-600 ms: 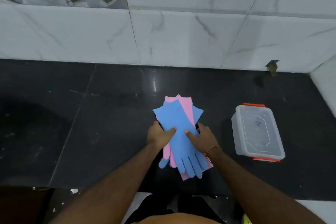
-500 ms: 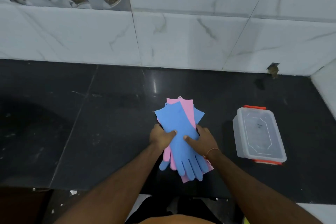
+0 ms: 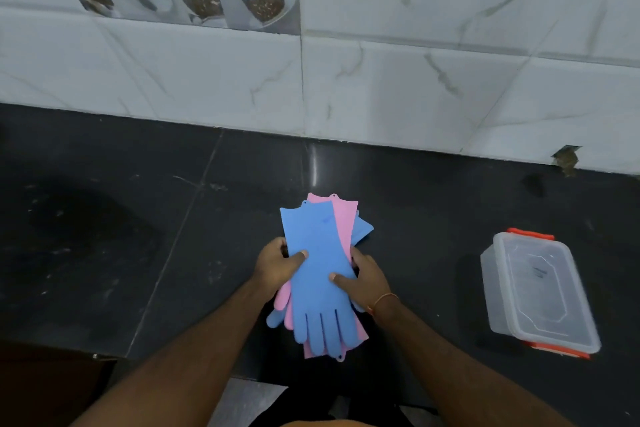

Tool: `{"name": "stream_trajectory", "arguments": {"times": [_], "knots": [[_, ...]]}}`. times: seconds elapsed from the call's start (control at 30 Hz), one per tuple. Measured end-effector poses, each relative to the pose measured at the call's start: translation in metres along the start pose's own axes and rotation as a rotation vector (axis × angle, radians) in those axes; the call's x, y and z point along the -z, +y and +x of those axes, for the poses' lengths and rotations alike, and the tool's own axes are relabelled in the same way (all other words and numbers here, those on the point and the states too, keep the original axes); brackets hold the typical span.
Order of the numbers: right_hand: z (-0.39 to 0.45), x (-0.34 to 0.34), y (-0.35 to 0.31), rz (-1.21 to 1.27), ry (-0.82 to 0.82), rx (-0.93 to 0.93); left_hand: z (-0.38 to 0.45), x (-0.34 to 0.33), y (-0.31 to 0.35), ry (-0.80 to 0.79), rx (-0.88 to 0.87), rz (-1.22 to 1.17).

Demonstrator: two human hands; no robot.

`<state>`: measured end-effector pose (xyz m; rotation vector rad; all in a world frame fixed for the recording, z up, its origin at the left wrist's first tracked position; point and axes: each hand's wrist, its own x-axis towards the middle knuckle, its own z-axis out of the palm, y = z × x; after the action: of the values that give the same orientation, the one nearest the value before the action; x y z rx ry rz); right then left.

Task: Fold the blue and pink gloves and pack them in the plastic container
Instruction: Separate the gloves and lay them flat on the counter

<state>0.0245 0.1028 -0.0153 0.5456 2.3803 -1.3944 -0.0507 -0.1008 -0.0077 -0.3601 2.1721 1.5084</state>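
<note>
a person's two hands hold a stack of blue and pink gloves (image 3: 320,274) over a dark stone counter (image 3: 138,236), seen from a head-worn camera looking down. the left hand (image 3: 277,265) grips the stack's left edge, its thumb laid across the top blue glove (image 3: 317,263) and its fingers curled under; the right hand (image 3: 367,279), a thin band at its wrist, grips the right edge in the same way, thumb on top. the top blue glove lies flat with its cuff pointing toward the wall and its fingers toward the person. pink gloves (image 3: 343,215) show beneath it at the far end and along the near edge, and a corner of a second blue glove (image 3: 362,229) pokes out on the right. the plastic container (image 3: 540,291), clear with orange clips and its lid on, stands on the counter well to the right of the hands. behind the counter rises a wall of white marbled tiles (image 3: 415,80).
</note>
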Motion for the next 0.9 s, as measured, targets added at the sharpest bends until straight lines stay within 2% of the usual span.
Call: {"name": "stream_trajectory", "arguments": {"times": [0.23,0.5,0.7,0.77,0.9], "knots": [[0.02,-0.063,-0.053,-0.007,-0.106,0.096,0.017,0.082,-0.016,0.104,0.027,0.016],[0.034,-0.116,-0.1,-0.081,-0.168,0.126,0.01,0.139,-0.037,0.277,-0.022,-0.121],[0.029,-0.122,-0.101,-0.078,-0.068,-0.013,0.011,0.147,-0.033,0.431,-0.124,0.099],[0.027,-0.121,-0.094,-0.076,-0.052,-0.035,0.012,0.142,-0.028,0.424,-0.145,0.101],[0.021,-0.111,-0.086,0.019,-0.091,-0.075,0.014,0.121,-0.005,0.256,-0.297,0.085]]}}
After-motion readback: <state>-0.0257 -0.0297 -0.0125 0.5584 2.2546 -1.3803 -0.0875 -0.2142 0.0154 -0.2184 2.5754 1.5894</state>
